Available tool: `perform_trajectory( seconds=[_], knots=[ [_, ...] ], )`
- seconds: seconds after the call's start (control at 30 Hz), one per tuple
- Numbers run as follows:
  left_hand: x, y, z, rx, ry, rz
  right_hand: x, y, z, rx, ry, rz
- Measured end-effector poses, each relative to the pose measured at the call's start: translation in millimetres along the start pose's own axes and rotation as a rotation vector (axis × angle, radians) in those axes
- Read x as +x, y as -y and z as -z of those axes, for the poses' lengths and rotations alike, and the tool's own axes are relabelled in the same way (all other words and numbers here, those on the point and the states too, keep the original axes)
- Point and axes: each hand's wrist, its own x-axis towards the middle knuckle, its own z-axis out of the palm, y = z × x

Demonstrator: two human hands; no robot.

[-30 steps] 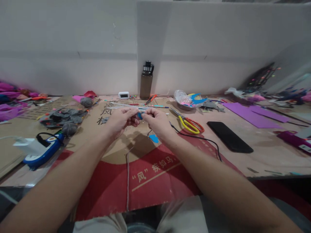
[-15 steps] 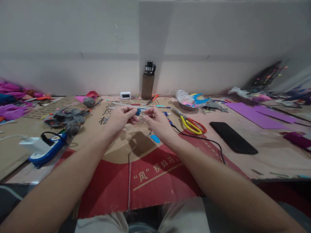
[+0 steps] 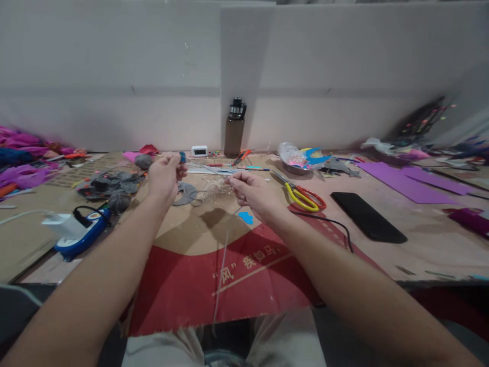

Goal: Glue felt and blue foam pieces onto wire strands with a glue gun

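Up at the left, my left hand (image 3: 166, 176) is closed, its fingertips pinching a small dark blue piece (image 3: 182, 157) whose kind I cannot make out. A thin thread (image 3: 204, 165) runs from that piece across to my right hand (image 3: 250, 191). The fingers of my right hand are pinched together on the thread. Below it, a pale strand of yarn (image 3: 225, 250) trails over the red part of the cardboard (image 3: 183, 285) past its near edge. A bright blue cut-out (image 3: 245, 218) lies just under my right hand. Between the hands, a grey felt piece (image 3: 187, 193) rests on the cardboard.
Yellow-and-red-handled scissors (image 3: 303, 198) and a black phone (image 3: 369, 216) lie to the right, with a black cable (image 3: 340, 224) nearby. A blue power strip (image 3: 86, 239) sits left. A bottle (image 3: 234, 130) stands by the wall. Purple sheets (image 3: 405, 183) lie far right.
My left hand has moved left and slightly up with the blue piece, away from my right hand. The thread now spans the gap, and the grey felt piece has come into fuller view.
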Motion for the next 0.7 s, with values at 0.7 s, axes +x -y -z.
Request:
perform_trajectory(
  seconds=[0.7],
  knots=[
    [-5,13,2.0,0.041,0.243,0.089,27,-24,78,-1.403,-0.121,-0.313]
  ],
)
